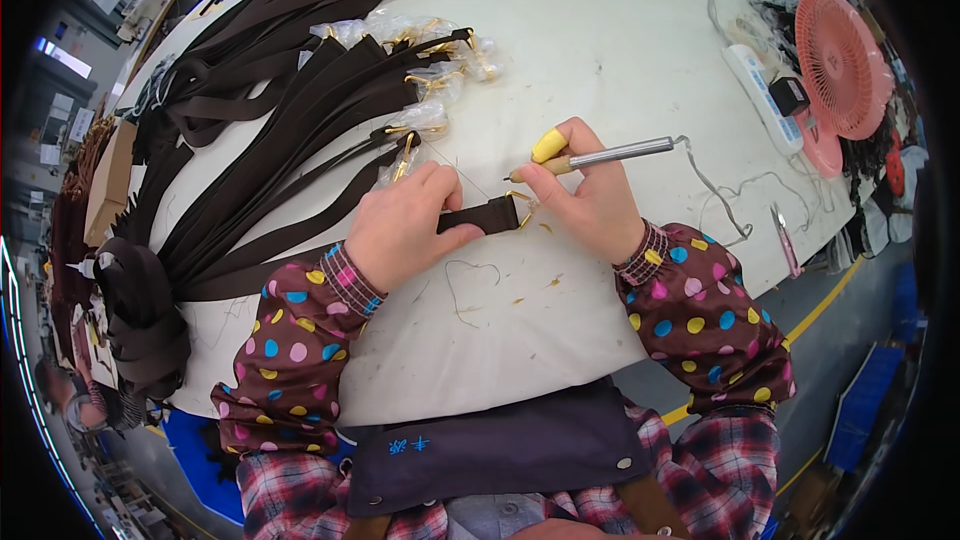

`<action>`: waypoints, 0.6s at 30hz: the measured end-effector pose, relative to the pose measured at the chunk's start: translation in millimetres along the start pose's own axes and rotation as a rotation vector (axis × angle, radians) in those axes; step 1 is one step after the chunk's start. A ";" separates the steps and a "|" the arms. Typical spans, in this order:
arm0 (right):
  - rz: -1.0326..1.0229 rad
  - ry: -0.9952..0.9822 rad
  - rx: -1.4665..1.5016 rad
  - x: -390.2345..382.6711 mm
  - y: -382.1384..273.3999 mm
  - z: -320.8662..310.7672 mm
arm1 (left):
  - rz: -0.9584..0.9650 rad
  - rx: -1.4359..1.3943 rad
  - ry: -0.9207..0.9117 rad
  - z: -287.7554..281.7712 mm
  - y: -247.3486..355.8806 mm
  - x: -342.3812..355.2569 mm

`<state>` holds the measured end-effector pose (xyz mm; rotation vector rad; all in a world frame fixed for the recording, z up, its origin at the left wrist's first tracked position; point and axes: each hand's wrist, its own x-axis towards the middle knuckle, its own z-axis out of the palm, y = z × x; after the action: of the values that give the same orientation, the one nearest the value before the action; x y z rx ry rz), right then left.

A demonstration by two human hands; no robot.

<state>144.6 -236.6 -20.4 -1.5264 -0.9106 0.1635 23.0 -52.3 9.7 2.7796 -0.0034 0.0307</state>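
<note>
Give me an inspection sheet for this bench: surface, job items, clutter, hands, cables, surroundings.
Surface: white table, marked with scuffs and loose thread bits.
Job's things: dark brown strap with a gold clasp at its end; metal-shafted pen-like tool.
Clutter: pile of brown straps with plastic-wrapped gold clasps at the left; small snips near the right edge.
Hands: left hand presses the strap down; right hand holds the tool, a yellow cover on one finger.
Cables: tool cord runs right toward a white power strip.
Surroundings: pink desk fan; grey floor with a yellow line.
</note>
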 end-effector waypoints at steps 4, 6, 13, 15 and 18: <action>-0.062 0.010 -0.020 -3.5 -8.4 -4.1 | 0.010 0.207 0.074 10.9 11.5 -8.2; -0.055 -0.057 -0.041 -4.8 -9.2 -4.6 | 0.040 0.172 0.082 12.7 10.4 -11.0; 0.020 -0.232 -0.073 -0.7 2.7 -2.3 | 0.002 -0.236 -0.069 -0.4 4.3 -1.7; 0.083 -0.243 -0.013 -0.7 3.7 -0.2 | -0.001 -0.250 -0.110 0.4 -0.5 2.4; 0.113 -0.275 0.001 -2.0 2.4 0.5 | 0.018 -0.290 -0.118 5.6 -6.0 3.3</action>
<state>144.0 -237.2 -23.4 -1.5793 -1.0393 0.4641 26.5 -48.7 2.4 2.4871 -0.0587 -0.1200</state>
